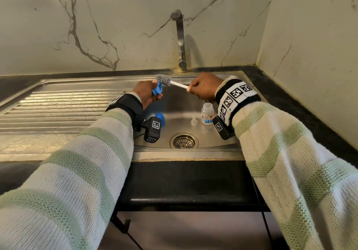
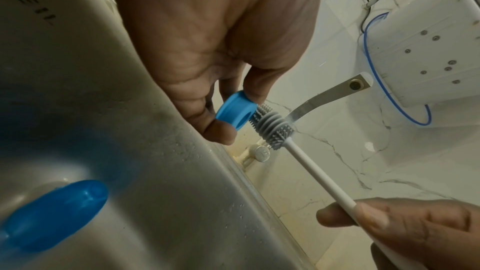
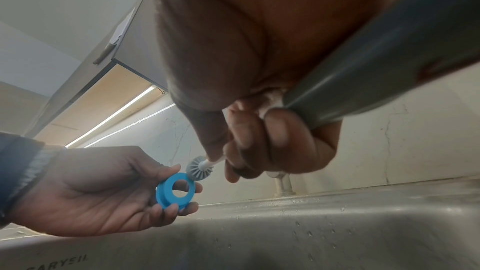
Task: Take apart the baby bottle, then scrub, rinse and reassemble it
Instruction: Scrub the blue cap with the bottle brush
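My left hand (image 1: 149, 95) pinches the blue screw ring (image 1: 157, 90) (image 2: 233, 111) (image 3: 175, 190) between thumb and fingertips, above the sink's left side. My right hand (image 1: 203, 88) grips the white handle of the grey silicone bottle brush (image 1: 164, 79) (image 2: 272, 126) (image 3: 199, 168). The bristle head lies against the ring's top edge, outside its hole. The clear bottle body (image 1: 207, 113) stands upright on the sink floor, with the clear teat (image 1: 193, 121) beside it. The blue cap (image 1: 160, 118) (image 2: 54, 215) lies on the sink floor to the left.
The steel sink (image 1: 213, 143) has a drain strainer (image 1: 184, 140) at the front middle. A tap (image 1: 180, 38) rises behind it, spout over the basin. A ribbed draining board (image 1: 58, 110) runs to the left. Marble walls close off the back and right.
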Available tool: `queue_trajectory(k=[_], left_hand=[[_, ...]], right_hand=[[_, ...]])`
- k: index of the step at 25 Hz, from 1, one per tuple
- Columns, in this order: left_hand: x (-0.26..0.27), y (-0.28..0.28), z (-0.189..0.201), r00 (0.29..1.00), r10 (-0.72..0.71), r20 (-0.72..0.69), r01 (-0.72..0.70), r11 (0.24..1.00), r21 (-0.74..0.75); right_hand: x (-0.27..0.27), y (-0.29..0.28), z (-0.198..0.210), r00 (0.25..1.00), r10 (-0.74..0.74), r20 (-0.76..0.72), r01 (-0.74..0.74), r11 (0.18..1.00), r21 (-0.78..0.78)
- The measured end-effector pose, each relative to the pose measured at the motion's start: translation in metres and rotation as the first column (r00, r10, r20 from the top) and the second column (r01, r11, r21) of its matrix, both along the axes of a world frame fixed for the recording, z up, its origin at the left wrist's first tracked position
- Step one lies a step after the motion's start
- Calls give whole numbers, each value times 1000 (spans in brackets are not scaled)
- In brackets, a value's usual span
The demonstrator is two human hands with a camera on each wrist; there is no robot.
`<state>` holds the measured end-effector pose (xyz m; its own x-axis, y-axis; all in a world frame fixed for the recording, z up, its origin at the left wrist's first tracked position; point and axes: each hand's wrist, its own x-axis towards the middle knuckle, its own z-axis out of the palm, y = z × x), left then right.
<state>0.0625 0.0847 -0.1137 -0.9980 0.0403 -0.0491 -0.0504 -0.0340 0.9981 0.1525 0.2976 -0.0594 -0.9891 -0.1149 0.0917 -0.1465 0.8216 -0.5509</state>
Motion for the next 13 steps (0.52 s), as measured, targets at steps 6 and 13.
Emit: queue_trajectory(k=[6, 13], left_hand=[[0, -1, 0, 1000, -4, 8, 5, 998, -56], [2, -1, 3, 999, 33, 26, -34, 999, 31]], right_hand=[[0, 0, 0, 1000, 0, -1, 0, 1000, -1], [0, 1, 1, 1000, 0, 2, 0, 1000, -26]])
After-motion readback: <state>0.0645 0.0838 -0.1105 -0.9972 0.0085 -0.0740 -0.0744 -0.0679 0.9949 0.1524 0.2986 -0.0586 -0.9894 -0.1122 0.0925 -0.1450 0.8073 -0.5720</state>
